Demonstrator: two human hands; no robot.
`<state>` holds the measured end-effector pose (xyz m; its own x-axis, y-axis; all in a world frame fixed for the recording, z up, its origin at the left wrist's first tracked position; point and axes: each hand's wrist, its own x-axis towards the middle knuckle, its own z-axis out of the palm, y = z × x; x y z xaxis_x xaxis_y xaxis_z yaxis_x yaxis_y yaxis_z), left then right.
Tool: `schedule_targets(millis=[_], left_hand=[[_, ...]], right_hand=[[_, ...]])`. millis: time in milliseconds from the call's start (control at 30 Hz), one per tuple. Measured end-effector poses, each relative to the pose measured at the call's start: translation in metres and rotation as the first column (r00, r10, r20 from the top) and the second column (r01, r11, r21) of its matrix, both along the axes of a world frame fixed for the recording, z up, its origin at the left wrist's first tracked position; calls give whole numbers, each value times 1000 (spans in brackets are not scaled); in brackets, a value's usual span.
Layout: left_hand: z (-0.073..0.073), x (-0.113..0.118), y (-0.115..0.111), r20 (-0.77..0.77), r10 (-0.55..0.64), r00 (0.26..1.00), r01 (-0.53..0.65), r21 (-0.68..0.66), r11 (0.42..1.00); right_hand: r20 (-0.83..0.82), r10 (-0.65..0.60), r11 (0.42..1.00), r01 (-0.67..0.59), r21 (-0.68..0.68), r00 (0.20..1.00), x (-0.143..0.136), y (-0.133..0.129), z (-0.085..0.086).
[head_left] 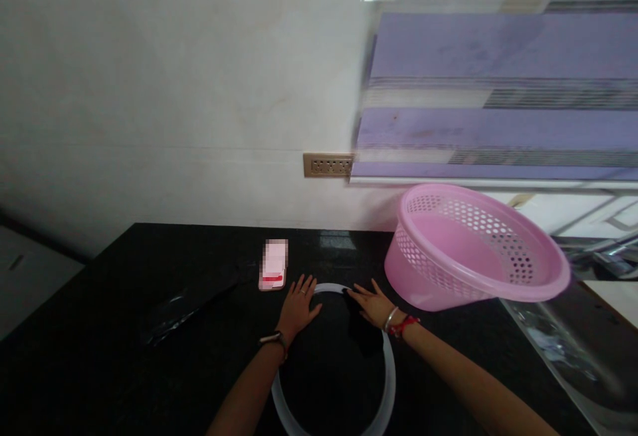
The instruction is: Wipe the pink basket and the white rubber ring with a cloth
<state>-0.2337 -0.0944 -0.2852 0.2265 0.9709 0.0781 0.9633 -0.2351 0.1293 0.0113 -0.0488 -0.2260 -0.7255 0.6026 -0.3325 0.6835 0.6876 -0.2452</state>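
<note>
A large white ring [389,383], a pale smooth band that could be a seal, lies on the black countertop [199,369]. Its near side runs out of the bottom of the picture. My left hand [298,306] rests palm down over the far left of the ring, fingers stretched out, with a finger ring and a dark wristband. Across from it, my right hand [371,304] has its fingers spread, fingertips at the ring's far right part. A small dark patch shows by those fingertips; I cannot make out what it is. Neither hand is wrapped around the band.
A pink perforated basket [419,280] stands tilted right of my right hand, beside the sink [573,349]. Behind my left hand lies a blurred-out pink phone-like object [274,264]. Black plastic [184,310] lies left. A socket panel [329,165] and purple striped blind [448,64] are behind.
</note>
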Motion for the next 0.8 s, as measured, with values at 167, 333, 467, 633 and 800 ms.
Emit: schedule_targets(millis=[167, 333, 467, 633, 800], left_hand=[[0, 0, 0, -20, 19, 1000, -19, 21, 1000], [0, 1, -1, -27, 34, 999, -33, 27, 999], [-2, 3, -2, -36, 77, 996, -77, 27, 997], [-7, 7, -7, -23, 176, 984, -174, 66, 983], [-6, 8, -10, -8, 163, 987, -162, 51, 985]], right_hand=[[4, -242, 967, 241, 79, 970, 26, -53, -10], [4, -415, 902, 412, 127, 910, 29, -91, -26], [17, -428, 897, 422, 134, 904, 28, -80, -26], [18, -352, 931, 348, 113, 936, 27, -39, -15], [45, -207, 975, 202, 96, 977, 20, -5, -10]])
